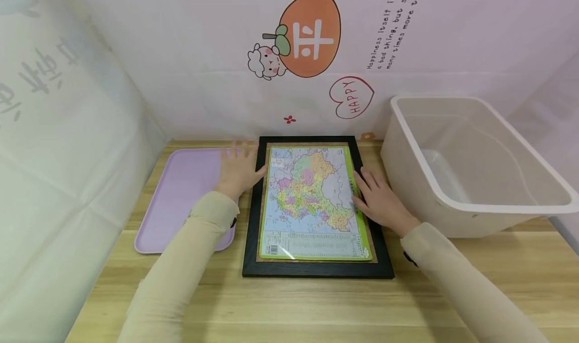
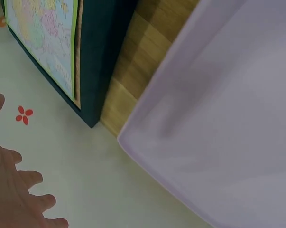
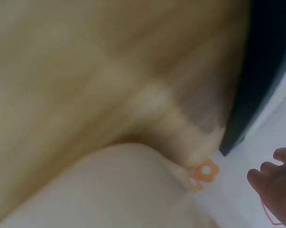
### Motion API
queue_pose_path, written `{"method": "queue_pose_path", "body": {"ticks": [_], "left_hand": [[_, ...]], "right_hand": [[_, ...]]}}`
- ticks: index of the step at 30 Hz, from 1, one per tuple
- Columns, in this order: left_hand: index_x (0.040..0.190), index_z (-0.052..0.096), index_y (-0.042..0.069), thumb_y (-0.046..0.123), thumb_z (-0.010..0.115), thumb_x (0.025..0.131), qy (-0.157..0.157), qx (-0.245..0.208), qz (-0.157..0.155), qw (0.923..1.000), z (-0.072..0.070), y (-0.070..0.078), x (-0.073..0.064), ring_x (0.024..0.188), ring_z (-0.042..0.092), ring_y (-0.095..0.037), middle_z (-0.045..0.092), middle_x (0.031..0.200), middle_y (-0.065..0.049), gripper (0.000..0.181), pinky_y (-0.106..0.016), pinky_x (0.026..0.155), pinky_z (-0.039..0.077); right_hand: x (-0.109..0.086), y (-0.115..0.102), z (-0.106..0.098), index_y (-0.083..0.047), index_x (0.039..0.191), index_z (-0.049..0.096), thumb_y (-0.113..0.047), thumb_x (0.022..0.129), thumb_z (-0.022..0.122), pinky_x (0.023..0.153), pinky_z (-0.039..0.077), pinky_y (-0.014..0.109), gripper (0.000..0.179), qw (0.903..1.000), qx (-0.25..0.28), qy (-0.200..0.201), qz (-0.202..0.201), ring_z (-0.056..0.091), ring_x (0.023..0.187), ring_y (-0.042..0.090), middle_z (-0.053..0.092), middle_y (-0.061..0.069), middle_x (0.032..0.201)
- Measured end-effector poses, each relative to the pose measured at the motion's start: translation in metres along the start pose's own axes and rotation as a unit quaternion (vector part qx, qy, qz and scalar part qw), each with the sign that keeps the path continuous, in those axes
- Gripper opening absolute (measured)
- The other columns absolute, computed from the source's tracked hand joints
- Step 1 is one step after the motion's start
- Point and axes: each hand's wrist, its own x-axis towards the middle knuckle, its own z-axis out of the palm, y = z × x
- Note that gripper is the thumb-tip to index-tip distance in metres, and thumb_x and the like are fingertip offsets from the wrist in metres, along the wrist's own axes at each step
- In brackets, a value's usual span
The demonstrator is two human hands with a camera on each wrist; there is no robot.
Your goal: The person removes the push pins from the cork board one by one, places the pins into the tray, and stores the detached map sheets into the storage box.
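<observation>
A map sheet (image 1: 312, 197) with a green border lies inside a black frame (image 1: 316, 269), over a brown backing that shows around its edges. My left hand (image 1: 238, 168) is spread, slightly blurred, over the gap between the frame's left side and a lilac tray, its thumb near the frame. In the left wrist view the fingers of the left hand (image 2: 22, 190) are apart and hold nothing. My right hand (image 1: 379, 202) lies across the frame's right side, straight fingertips at the map's green edge. The right wrist view shows part of the right hand (image 3: 278, 183) beside the black frame.
The lilac tray (image 1: 156, 222) sits left of the frame on the wooden table (image 1: 271, 308). A large off-white bin (image 1: 420, 182) stands close on the right. Behind them rises a white wall covering (image 1: 203, 81) with printed drawings and lettering.
</observation>
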Motion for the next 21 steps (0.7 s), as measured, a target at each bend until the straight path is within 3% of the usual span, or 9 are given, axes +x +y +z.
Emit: {"method": "queue_pose_path", "body": {"ticks": [11,17,21], "left_hand": [[0.156,0.007,0.017,0.053,0.039,0.098,-0.020,-0.003,0.046,0.9987,0.013,0.034,0.006,0.148,0.013,-0.039,0.006,0.163,-0.011,0.075,-0.057,0.120,0.012],[0.154,0.017,0.017,0.043,0.045,0.099,-0.033,-0.081,0.071,0.9937,0.020,0.054,0.009,0.147,0.017,-0.039,0.017,0.161,-0.013,0.067,-0.059,0.118,0.017],[0.151,0.028,0.012,0.034,0.045,0.100,-0.057,-0.166,0.076,0.9815,0.027,0.068,0.011,0.143,0.029,-0.038,0.025,0.158,-0.013,0.058,-0.057,0.115,0.028]], "right_hand": [[-0.017,0.010,0.015,0.010,0.145,0.028,-0.018,0.102,0.043,0.114,0.027,0.057,0.054,0.9993,0.001,0.036,-0.014,0.029,0.138,0.047,0.030,0.034,0.148],[-0.018,0.009,0.018,0.011,0.141,0.035,-0.016,0.101,0.046,0.111,0.033,0.056,0.050,0.9979,-0.018,0.051,-0.037,0.037,0.135,0.045,0.038,0.033,0.144],[-0.020,0.009,0.019,0.010,0.142,0.035,-0.015,0.101,0.045,0.109,0.037,0.056,0.049,0.9988,-0.002,0.035,-0.034,0.039,0.134,0.045,0.038,0.030,0.146]]}}
